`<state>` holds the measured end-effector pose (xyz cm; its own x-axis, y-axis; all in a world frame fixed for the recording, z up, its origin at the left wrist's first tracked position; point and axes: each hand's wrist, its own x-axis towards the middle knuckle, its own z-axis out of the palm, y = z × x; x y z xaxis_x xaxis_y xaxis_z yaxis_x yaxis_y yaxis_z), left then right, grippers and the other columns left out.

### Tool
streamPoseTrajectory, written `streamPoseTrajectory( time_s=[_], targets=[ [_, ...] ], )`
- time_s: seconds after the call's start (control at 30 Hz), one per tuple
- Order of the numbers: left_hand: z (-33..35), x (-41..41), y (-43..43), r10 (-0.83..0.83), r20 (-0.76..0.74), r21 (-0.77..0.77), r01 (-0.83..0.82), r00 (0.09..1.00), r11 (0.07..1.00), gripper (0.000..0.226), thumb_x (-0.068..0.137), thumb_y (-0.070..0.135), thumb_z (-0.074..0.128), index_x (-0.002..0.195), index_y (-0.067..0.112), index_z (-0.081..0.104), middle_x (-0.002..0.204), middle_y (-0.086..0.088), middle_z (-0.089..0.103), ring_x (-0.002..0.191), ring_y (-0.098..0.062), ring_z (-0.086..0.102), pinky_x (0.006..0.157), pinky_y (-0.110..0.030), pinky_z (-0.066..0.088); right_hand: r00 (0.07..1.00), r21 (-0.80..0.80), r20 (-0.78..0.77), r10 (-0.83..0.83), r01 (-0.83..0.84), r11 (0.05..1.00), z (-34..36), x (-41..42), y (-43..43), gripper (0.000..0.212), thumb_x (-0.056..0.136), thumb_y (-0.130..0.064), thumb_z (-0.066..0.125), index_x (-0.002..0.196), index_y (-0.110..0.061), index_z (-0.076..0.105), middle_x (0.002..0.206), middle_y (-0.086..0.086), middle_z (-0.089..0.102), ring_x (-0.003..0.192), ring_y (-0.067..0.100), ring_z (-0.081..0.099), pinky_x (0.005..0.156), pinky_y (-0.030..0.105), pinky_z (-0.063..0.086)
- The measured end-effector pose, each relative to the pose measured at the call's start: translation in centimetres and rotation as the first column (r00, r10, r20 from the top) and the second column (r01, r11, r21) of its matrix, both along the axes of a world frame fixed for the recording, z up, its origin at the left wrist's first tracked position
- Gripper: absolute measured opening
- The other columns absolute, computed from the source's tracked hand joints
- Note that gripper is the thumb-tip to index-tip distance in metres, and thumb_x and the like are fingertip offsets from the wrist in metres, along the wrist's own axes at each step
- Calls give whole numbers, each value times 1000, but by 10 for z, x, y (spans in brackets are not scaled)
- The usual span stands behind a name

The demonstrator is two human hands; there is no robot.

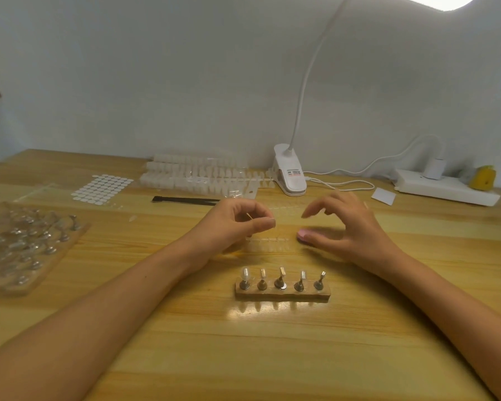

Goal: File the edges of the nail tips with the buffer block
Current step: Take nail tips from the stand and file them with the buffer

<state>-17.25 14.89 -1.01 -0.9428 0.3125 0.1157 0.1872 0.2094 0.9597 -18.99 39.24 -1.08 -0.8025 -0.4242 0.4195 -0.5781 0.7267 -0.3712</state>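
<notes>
The left hand (240,224) pinched a clear nail tip (269,222) above the table (272,342) – raised for filing – while the right hand (344,227), fingers spread, hovered over the pink buffer block (302,235) lying beneath it.

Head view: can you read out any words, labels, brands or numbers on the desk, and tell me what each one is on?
Nothing can be read for certain.
Clip lamp base: a small label with a red line and dark lines of print, too small and blurred to read.
Power strip, yellow object, white card, sticker sheet: no text shows.
</notes>
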Motion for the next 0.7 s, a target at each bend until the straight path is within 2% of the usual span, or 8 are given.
streamPoseTrajectory(
  time_s=[0.07,0.13,0.23,0.33,0.4,0.53,0.6,0.7],
  targets=[
    [0,-1,2,-15,-10,-30,14,1000,999,8,80,32,71,82,24,72,64,14,62,45,2,44,43,-10,35,990,-91,-100,104,-113,989,10,7,-8,34,80,-46,68,107,-25,69,101,-11,62,96,4,52,87,26,45],
    [1,-2,4,-28,-25,-65,26,999,998,3,84,25,70,84,23,72,66,17,65,51,7,52,50,-7,40,969,-71,-135,206,-217,974,16,16,-22,35,80,-46,64,108,-25,70,95,-12,65,89,1,54,82,16,43],
    [1,-3,5,-35,-28,-123,31,999,992,4,84,29,69,82,29,73,74,15,68,70,4,59,69,-19,45,971,11,-189,150,-151,989,18,26,-39,33,76,-50,63,97,-26,74,88,-17,68,86,3,56,83,34,44],
    [3,-2,4,-62,-10,-115,60,998,992,7,86,31,67,82,31,72,69,20,66,66,10,57,68,-19,40,968,30,-235,88,-84,996,20,30,-45,25,74,-39,76,94,-24,75,86,-15,71,85,9,59,81,39,42],
    [4,-2,3,-72,7,-109,72,997,991,8,86,32,66,82,31,73,68,20,65,65,11,56,67,-20,39,971,19,-224,79,-77,997,23,31,-46,23,72,-31,82,93,-23,77,85,-13,72,83,5,57,81,34,40],
    [5,-3,3,-97,14,-132,98,995,986,10,85,35,66,81,33,74,74,16,68,70,7,58,71,-23,42,982,-40,-148,120,-127,991,30,34,-45,20,71,-25,80,89,-17,79,82,-8,71,75,-9,56,80,3,38],
    [5,-2,4,-108,18,-139,110,994,984,10,81,39,66,80,34,75,76,13,68,72,3,58,71,-22,45,981,-57,-144,131,-141,988,31,36,-43,18,72,-22,80,88,-14,79,81,-8,70,79,-12,58,76,-1,39],
    [9,2,6,-130,24,-119,131,991,984,14,77,46,64,79,36,75,66,18,63,62,8,53,57,-12,42,977,-105,-165,135,-153,983,31,40,-39,17,73,-25,78,87,-15,78,80,-11,69,82,-9,61,73,3,43]
  ],
)
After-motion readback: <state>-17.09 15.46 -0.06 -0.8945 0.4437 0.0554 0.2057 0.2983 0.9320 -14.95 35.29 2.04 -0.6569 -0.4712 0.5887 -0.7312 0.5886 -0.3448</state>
